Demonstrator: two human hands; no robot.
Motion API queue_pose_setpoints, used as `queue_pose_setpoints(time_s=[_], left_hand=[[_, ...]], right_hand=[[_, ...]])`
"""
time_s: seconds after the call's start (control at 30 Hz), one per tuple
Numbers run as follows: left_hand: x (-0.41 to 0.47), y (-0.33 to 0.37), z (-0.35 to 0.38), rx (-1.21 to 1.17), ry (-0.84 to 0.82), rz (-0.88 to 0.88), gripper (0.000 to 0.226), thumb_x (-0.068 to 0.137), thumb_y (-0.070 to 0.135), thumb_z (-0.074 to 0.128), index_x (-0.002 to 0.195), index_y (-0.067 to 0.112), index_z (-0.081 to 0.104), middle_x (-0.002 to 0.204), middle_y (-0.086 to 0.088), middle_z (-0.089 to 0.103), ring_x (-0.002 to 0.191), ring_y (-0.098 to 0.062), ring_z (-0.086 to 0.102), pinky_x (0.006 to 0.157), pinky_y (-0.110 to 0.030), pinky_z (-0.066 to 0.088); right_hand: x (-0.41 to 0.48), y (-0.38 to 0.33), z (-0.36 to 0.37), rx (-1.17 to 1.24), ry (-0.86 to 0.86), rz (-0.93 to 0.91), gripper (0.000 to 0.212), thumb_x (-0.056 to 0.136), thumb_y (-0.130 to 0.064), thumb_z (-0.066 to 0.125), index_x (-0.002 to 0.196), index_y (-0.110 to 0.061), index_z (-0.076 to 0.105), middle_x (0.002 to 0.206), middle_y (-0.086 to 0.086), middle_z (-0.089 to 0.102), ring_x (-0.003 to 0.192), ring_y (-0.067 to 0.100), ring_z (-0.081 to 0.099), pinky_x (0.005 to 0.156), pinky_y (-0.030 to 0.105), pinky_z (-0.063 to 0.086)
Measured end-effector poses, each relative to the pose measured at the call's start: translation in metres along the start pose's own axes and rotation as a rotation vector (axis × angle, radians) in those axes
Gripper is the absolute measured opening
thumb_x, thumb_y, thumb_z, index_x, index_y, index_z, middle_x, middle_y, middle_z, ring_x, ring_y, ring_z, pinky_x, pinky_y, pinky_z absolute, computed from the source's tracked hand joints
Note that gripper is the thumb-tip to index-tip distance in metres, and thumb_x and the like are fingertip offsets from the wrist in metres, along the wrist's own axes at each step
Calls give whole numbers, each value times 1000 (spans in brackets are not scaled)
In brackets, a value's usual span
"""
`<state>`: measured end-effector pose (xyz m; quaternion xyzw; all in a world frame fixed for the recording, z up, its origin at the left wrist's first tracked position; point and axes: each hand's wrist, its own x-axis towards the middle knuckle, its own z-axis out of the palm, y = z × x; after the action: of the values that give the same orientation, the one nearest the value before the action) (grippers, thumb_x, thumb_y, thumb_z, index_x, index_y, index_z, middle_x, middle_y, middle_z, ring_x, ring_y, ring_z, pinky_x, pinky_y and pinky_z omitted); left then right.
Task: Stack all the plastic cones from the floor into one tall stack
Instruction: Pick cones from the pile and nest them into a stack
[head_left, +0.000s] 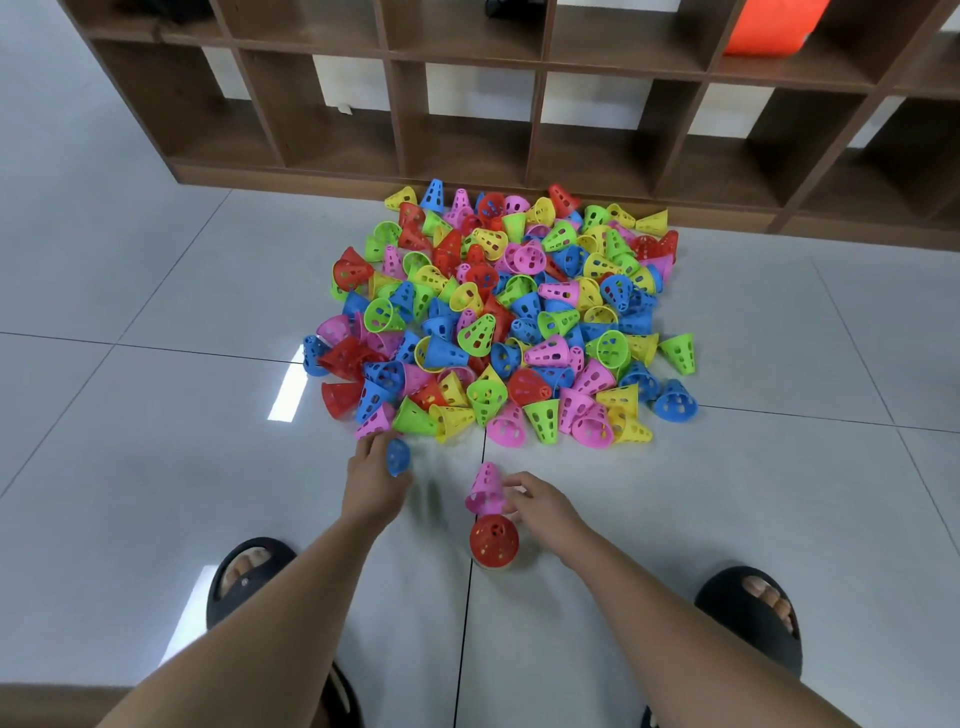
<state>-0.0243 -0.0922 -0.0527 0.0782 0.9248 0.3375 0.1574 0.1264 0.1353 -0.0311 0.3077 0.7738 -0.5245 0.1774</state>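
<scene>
Gripping a small blue perforated plastic cone (398, 457) in the curled left hand (375, 478), right at the near edge of the heap. Pinching a pink perforated plastic cone (487, 491) with the right hand (540, 506), thumb and fingers closed at its wide rim, narrow end tipped away. Held tilted just above a red perforated plastic cone (494, 540) standing upright on the glossy pale tiled floor (156, 467), on a grout line between two black slippers (244, 577). Cannot tell whether pink rim touches red top. Beyond both hands, a big loose pile of red, yellow, green, blue and pink cones (498, 317), lying every way, reaching the foot of a brown wooden cubby shelf (519, 104). Partly covered by the left palm: the blue cone. Cut off at the top edge: an orange object (769, 26) in one cubby, too little shown to name.
</scene>
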Motion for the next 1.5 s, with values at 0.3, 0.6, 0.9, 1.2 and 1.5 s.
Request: queue_pose_setpoints(time_s=[0.3,0.6,0.9,1.2,1.5], left_hand=[[-7,-5,1,108,-1,-9,61,91,10,72,149,20,55,150,-4,47,131,-31,53,105,-44,54],[-34,-24,9,71,-145,-121,38,90,13,77,125,25,68,117,-1,54,100,-21,58,77,-25,47],[-44,10,7,-4,-41,-73,25,91,30,79,113,21,73,99,3,65,91,-20,63,69,-28,42],[-38,81,-32,-319,-72,4,22,94,35,78,113,25,73,99,7,73,88,-11,67,71,-24,49],[-72,106,-28,-440,-462,47,17,85,19,87,101,22,82,98,1,79,91,-14,73,77,-18,59]], right_hand=[[29,16,16,64,-35,92,49,86,-39,51,132,-31,68,130,1,70,118,22,66,107,47,52],[10,1,-3,134,209,18,15,96,-23,68,107,-31,76,103,-9,77,98,16,74,91,41,60],[-11,-5,-34,507,303,68,4,95,-11,74,98,-10,75,89,10,78,71,16,72,63,30,49],[-27,2,-27,536,8,155,18,98,-4,67,116,-5,68,87,10,72,63,14,61,54,26,44],[-33,17,-8,328,44,174,16,92,3,58,102,-4,69,81,14,68,66,25,57,52,27,40]])
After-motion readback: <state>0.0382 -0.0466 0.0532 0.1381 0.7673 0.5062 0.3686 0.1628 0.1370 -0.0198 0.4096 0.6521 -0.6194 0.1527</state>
